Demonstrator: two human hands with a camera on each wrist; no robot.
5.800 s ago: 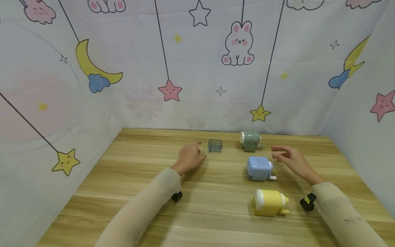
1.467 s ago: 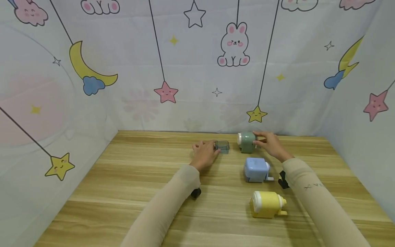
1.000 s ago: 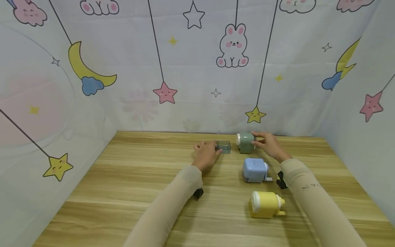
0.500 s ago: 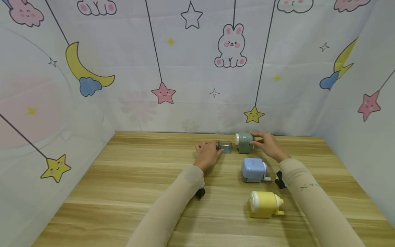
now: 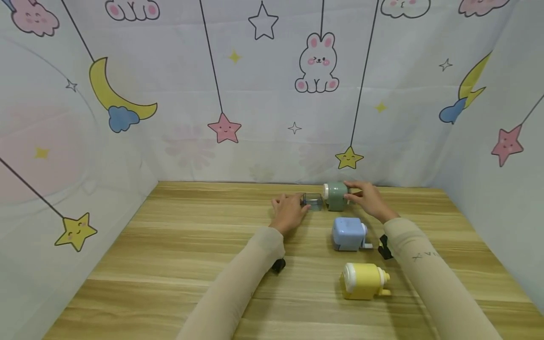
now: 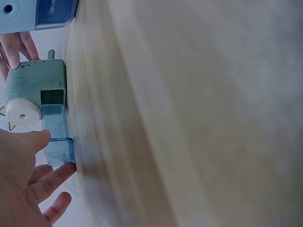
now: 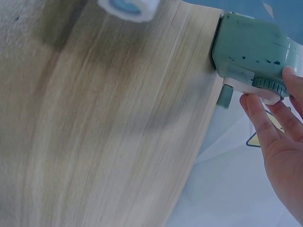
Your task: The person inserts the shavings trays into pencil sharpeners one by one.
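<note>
At the back of the table stands a green crank pencil sharpener point(image 5: 337, 196) with a white front ring. My right hand point(image 5: 369, 200) grips its crank end, thumb on the body and fingers at the white plate and ridged knob, as the right wrist view shows. A clear bluish shavings drawer point(image 5: 313, 201) is pinched between the thumb and fingers of my left hand point(image 5: 287, 212). In the left wrist view the drawer's far end meets the dark slot point(image 6: 52, 97) low in the sharpener's front, and most of the drawer is outside it.
Nearer on the table point(image 5: 191, 245) stand a blue crank sharpener point(image 5: 349, 233) and, in front of it, a yellow one point(image 5: 363, 281). A white printed cloth point(image 5: 255, 85) rises behind the table's back edge and at both sides.
My right hand has come onto the green sharpener since the oldest frame. My left hand has taken hold of the drawer and moved it right, up to the sharpener's front.
</note>
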